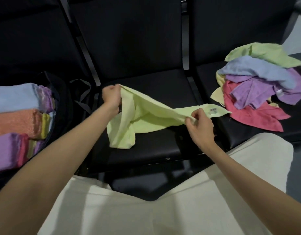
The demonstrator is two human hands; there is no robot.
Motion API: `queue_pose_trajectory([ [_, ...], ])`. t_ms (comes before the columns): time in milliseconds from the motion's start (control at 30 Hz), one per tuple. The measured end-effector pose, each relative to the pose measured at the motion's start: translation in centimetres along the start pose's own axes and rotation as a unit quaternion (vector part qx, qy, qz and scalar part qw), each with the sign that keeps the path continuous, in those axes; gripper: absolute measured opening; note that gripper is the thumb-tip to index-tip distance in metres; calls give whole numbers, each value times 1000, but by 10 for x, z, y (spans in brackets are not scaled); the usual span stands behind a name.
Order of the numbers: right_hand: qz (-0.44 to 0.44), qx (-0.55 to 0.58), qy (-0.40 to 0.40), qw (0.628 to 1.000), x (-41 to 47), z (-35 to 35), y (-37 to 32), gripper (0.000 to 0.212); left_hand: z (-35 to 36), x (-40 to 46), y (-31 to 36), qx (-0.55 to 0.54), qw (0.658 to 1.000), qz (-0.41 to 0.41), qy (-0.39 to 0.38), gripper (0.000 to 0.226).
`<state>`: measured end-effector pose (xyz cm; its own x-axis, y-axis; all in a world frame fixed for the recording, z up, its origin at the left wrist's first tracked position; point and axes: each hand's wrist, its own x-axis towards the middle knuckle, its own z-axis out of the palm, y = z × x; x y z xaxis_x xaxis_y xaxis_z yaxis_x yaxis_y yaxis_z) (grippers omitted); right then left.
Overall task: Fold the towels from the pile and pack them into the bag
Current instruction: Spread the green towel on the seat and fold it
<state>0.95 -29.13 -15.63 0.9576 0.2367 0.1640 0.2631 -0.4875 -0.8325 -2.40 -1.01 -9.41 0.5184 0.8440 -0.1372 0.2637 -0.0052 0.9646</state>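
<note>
Soft, light, floppy green towel (143, 114), held up over the black seat (146, 150), sagging in the middle. Left hand (111, 97) pinching one end, right hand (199, 126) pinching the other near the tag (213, 110). Probably best held by the corners to pull flat. Pile (258, 85) to the right, bag (59, 92) with folded towels (15, 99) to the left.

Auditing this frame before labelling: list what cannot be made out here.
Head view only:
- Small white label on the pale green terry towel: print too small.
- Dark fabric bag: cut off by the left edge; folded towels hide its inside.
- Loose pile of coloured towels: lower towels covered, count unclear.
</note>
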Motion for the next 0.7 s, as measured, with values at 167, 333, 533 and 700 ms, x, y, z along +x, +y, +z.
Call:
queue_pose_trajectory([
  [167, -78, -68, -77, 992, -5, 6, 5, 13, -8, 26, 6, -107, 990, -72, 47, 26],
  [333, -70, -72, -166, 981, -5, 4, 8, 9, -18, 45, -3, -61, 992, -88, 63, 20],
  [533, -38, -28, -101, 994, 3, 25, -15, 11, -28, 52, -6, 25, 996, -15, 86, 18],
  [700, -80, 46, -146, 985, -11, 73, -53, 9, -34, 54, -8, 32, 997, 16, 69, 20],
])
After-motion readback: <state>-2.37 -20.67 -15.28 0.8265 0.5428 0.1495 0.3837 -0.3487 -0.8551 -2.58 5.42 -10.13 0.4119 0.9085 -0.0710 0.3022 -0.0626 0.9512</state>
